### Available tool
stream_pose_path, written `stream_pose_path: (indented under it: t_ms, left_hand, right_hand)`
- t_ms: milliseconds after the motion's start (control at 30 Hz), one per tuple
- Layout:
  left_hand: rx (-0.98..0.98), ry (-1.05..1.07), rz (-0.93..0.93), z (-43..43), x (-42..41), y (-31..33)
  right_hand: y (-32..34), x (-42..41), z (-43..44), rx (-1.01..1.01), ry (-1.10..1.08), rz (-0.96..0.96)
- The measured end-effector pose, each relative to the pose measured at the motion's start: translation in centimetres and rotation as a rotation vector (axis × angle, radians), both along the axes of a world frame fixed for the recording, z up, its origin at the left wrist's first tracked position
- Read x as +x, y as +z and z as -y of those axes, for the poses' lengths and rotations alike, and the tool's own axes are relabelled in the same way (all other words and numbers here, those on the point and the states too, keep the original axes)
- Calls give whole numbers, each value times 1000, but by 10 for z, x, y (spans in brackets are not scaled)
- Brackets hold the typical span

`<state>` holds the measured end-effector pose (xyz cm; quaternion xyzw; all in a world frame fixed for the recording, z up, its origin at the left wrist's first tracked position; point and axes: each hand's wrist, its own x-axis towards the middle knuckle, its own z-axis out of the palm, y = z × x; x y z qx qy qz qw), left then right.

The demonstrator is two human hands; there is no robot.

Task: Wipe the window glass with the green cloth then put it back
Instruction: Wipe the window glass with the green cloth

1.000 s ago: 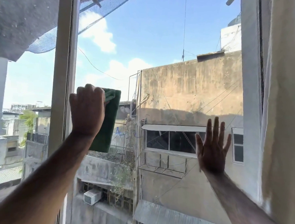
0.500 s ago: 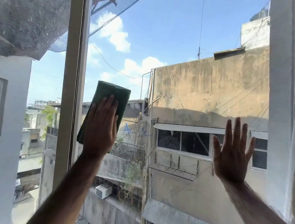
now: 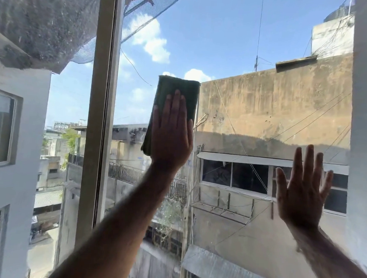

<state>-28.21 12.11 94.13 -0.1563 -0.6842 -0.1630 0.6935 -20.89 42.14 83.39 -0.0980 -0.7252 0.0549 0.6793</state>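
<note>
A folded green cloth (image 3: 181, 88) lies flat against the window glass (image 3: 235, 46) near the middle of the pane. My left hand (image 3: 171, 136) presses on it with flat, straight fingers, covering its lower half. My right hand (image 3: 302, 190) rests flat on the glass at the lower right, fingers spread, holding nothing.
A pale vertical window frame post (image 3: 102, 106) stands left of the cloth. Another white frame edge (image 3: 364, 125) bounds the pane on the right. Through the glass I see buildings, wires and blue sky.
My left hand has flattened on the cloth and slid it right and upward, away from the frame post toward the middle of the pane. The right hand stays on the glass.
</note>
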Motion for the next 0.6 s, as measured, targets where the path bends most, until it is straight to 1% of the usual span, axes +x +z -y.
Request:
stream_pose_path:
  t_ms: [67, 133, 167, 200, 267, 333, 367, 433, 500, 567, 600]
  left_hand:
    - [-146, -15, 4, -2, 1, -51]
    - [-220, -12, 59, 20, 2, -106]
    - [-246, 3, 77, 37, -1, -121]
    - [-250, 10, 94, 53, -4, -121]
    - [-167, 33, 88, 71, -11, -83]
    - [9, 51, 59, 72, -11, -16]
    - [87, 41, 78, 68, -9, 13]
    - [163, 42, 97, 57, -9, 41]
    - [104, 65, 76, 49, -16, 18]
    - [0, 56, 60, 49, -16, -44]
    - [-47, 45, 82, 53, -15, -81]
  right_hand:
    - [0, 2, 1, -5, 0, 2]
    - [0, 3, 3, -16, 3, 7]
    - [0, 3, 3, -19, 8, 10]
    - [-1, 3, 4, -18, 13, 9]
    - [0, 1, 4, -12, 10, 1]
    - [1, 0, 2, -7, 4, -4]
    - [1, -1, 1, -4, 5, -5]
    - [1, -3, 0, 2, 5, -7]
    - [0, -3, -2, 0, 12, -4]
    - [1, -3, -2, -7, 22, 4]
    - [0, -3, -2, -10, 25, 6]
